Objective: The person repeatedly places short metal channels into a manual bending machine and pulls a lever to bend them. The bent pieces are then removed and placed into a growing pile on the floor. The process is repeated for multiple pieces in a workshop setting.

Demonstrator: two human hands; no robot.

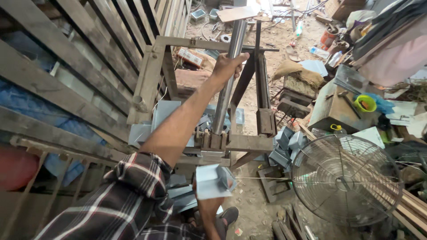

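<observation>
The lever (227,82) stands nearly upright, long axis running up and away from its pivot on the press (213,142). The left hand (227,66) is wrapped shut around its upper part. Below, the right hand (209,200) pinches a folded grey sheet piece (213,180) just before the press.

Daylight, even | soft shadows | sharp centre | wide-angle bending at edges

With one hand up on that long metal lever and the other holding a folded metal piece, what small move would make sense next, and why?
Probably slide the folded sheet-metal piece into the press. The left hand grips the raised lever, while the right hand holds the piece just below the press, not yet seated.
</observation>
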